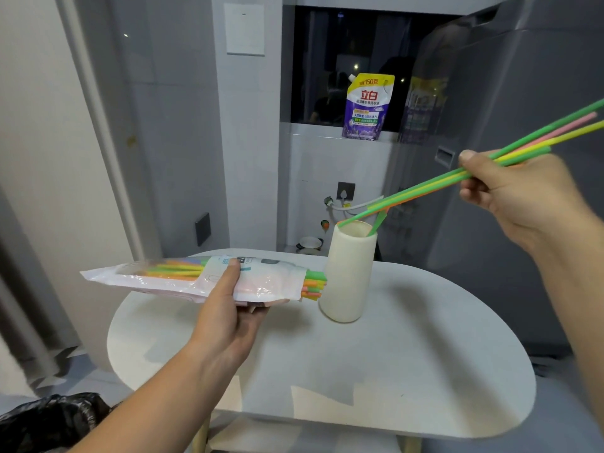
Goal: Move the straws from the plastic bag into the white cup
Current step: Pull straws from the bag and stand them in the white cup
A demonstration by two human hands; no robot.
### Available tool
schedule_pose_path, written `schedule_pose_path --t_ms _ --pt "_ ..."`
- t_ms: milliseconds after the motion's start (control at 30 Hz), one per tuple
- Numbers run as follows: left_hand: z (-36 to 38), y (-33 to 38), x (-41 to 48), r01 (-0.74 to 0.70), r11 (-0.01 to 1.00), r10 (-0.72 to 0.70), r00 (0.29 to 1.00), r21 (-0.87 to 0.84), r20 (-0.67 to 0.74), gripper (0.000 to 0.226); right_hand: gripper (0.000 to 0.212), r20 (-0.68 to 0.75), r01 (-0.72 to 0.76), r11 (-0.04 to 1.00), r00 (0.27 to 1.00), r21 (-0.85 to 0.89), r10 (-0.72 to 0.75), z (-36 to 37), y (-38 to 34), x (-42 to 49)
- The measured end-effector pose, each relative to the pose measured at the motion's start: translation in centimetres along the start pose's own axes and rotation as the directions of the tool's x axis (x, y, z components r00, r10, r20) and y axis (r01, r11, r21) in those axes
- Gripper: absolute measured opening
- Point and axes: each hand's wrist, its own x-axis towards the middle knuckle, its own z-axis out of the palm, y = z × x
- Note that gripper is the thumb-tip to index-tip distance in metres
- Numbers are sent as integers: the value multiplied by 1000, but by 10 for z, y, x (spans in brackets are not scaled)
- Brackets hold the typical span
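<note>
Pinching a loose bundle of straws (425, 188), right hand (510, 191): thumb and fingers clamped mid-length, lower tips down-left of the grip at the white cup (348, 276) rim; bare table (392, 371) all round. Left hand (228, 308) wrapped round the plastic bag (255, 279), held level; remaining straws (315, 284) jut right of that grip, just beside the cup. Pouch (367, 107) behind reads "立白", "150克". Straws green, yellow, orange, pink

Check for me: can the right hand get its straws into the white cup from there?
Probably yes. The right hand pinches the straws with their lower tips at the open rim of the white cup. The bag in the left hand sits beside the cup, below its rim, so nothing seems to block it.
</note>
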Motion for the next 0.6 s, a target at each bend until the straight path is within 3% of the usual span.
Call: schedule_pose_path --t_ms 167,600 --pt "1 -9 -3 -18 1000 17 999 21 31 41 12 25 36 991 999 -131 -33 5 1 4" --pt "-1 -10 -4 -13 999 11 999 51 34 45 20 191 15 920 979 -392 65 43 26 16"
